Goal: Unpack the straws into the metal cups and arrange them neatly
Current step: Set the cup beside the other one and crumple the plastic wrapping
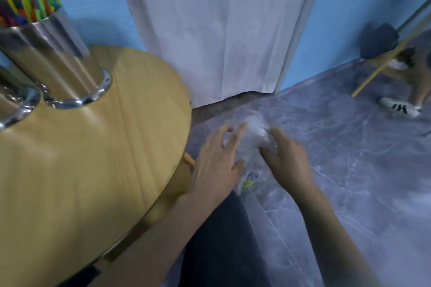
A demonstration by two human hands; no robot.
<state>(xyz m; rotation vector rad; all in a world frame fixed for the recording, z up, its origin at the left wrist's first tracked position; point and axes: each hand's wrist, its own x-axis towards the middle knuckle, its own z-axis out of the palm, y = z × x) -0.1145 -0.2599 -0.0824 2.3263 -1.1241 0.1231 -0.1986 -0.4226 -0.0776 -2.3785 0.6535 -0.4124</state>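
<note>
A tall metal cup (70, 63) stands at the back left of the round wooden table (98, 170), filled with coloured straws (30, 4). A second metal cup (16, 102) shows partly at the left edge. Off the table's right side, above the floor, both hands work a crumpled clear plastic wrapper (251, 137). My left hand (217, 161) holds its left side with curled fingers. My right hand (286, 158) grips its right side. A bit of yellow-green (247, 184) shows under the wrapper; the picture is blurred here.
A white cloth banner (221, 30) hangs against the blue wall behind. The grey marbled floor (349, 170) spreads to the right. At far right stand a wooden rack leg (384, 58) and another person's shoe (398, 107). My dark trousers (221, 240) are below.
</note>
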